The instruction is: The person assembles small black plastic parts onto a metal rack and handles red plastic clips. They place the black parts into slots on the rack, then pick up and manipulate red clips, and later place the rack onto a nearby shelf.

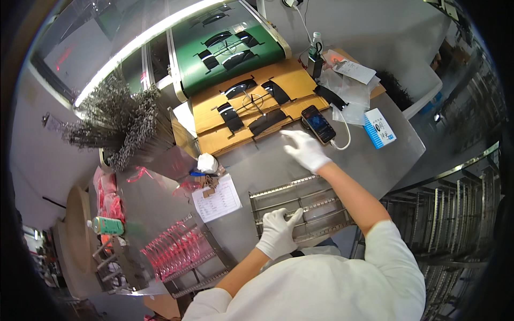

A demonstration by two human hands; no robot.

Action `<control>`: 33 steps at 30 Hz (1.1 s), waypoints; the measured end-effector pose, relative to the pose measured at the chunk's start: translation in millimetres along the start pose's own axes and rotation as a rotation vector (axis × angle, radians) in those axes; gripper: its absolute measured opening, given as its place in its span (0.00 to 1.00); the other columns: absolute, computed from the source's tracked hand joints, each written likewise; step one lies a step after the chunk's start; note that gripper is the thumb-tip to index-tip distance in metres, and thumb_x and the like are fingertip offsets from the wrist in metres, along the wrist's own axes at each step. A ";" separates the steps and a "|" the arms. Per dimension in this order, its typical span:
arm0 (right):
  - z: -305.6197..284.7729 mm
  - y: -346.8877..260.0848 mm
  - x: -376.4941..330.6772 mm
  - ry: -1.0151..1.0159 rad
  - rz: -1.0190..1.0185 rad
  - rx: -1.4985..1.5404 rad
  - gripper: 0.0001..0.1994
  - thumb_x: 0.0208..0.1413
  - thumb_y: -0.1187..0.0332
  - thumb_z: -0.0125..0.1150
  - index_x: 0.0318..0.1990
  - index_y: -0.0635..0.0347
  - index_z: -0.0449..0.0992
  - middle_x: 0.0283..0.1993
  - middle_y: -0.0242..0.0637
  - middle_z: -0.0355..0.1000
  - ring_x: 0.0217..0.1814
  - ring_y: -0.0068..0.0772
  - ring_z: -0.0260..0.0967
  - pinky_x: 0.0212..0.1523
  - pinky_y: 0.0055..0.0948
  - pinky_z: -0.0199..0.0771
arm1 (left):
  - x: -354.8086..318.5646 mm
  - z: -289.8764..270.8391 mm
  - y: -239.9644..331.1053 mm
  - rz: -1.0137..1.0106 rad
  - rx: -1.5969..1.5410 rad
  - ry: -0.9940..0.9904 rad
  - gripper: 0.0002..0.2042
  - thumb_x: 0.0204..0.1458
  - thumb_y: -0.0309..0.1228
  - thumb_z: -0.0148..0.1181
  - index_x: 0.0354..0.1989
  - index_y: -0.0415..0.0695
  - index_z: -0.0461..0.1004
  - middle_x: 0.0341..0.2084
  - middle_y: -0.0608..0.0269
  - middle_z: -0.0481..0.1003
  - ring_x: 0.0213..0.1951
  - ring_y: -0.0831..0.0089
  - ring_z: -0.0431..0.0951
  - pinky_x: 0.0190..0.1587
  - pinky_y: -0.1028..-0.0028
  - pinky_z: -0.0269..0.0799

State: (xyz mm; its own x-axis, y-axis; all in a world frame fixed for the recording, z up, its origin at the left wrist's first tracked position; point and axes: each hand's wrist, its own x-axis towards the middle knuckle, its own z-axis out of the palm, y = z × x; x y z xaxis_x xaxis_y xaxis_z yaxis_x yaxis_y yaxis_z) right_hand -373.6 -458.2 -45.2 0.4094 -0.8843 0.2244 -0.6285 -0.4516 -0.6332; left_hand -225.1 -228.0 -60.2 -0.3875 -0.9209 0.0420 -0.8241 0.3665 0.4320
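Note:
A slotted metal rack (310, 202) lies on the grey table in front of me. My left hand (277, 234), in a white glove, is closed on its near left part, thumb and fingers at a rail. Farther out, my white-gloved right hand (306, 151) reaches over the table with its fingers apart and nothing seen in them. It is nearest to a smartphone (318, 124) and a frame of curved black glossy pieces (267, 122) joined by thin wire. That frame rests on brown cardboard (209, 140).
A green conveyor belt (193, 80) behind the cardboard carries similar black pieces. To the left are a bundle of thin metal rods (128, 117), a printed sheet (217, 199) and a rack of pink-tinted clear pieces (174, 249). A blue-white box (379, 128) sits right of the phone, near plastic bags.

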 end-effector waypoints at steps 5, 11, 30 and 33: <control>68.9 15.9 114.8 -0.127 0.004 -0.539 0.36 0.49 0.66 0.63 0.71 0.44 0.65 0.65 0.49 0.65 0.71 0.53 0.58 0.71 0.50 0.55 | 14.4 13.0 -9.9 -0.013 0.054 -0.031 0.50 0.26 0.50 0.77 0.67 0.51 0.70 0.50 0.43 0.71 0.50 0.50 0.71 0.52 0.53 0.63; 62.9 14.4 170.9 -0.491 0.001 -0.560 0.41 0.34 0.54 0.78 0.63 0.45 0.73 0.60 0.48 0.70 0.64 0.49 0.66 0.64 0.46 0.64 | 26.4 5.3 -18.5 -0.007 0.023 -0.013 0.49 0.27 0.52 0.76 0.67 0.52 0.70 0.49 0.45 0.70 0.51 0.51 0.69 0.52 0.54 0.61; -51.1 -109.2 -73.8 -0.060 -0.574 -0.058 0.31 0.42 0.79 0.64 0.60 0.55 0.74 0.57 0.45 0.72 0.62 0.48 0.70 0.64 0.47 0.66 | 43.5 -119.7 -67.1 0.109 -1.660 0.898 0.19 0.65 0.29 0.53 0.63 0.43 0.63 0.56 0.48 0.72 0.54 0.53 0.76 0.56 0.59 0.75; -20.5 -115.0 -98.0 -0.015 0.044 0.691 0.31 0.57 0.72 0.60 0.71 0.55 0.63 0.62 0.47 0.71 0.65 0.50 0.70 0.67 0.43 0.65 | 32.4 -124.3 -91.2 0.055 -1.543 0.963 0.18 0.62 0.30 0.57 0.57 0.34 0.68 0.52 0.45 0.74 0.52 0.54 0.77 0.56 0.59 0.75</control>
State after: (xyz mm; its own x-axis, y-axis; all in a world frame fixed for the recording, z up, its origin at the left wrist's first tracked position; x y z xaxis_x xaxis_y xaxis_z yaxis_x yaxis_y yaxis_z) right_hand -355.0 -322.0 20.8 0.4052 -0.8961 0.1810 -0.0815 -0.2326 -0.9692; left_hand -111.1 -307.8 13.8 0.4103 -0.8650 0.2889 0.4747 0.4730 0.7422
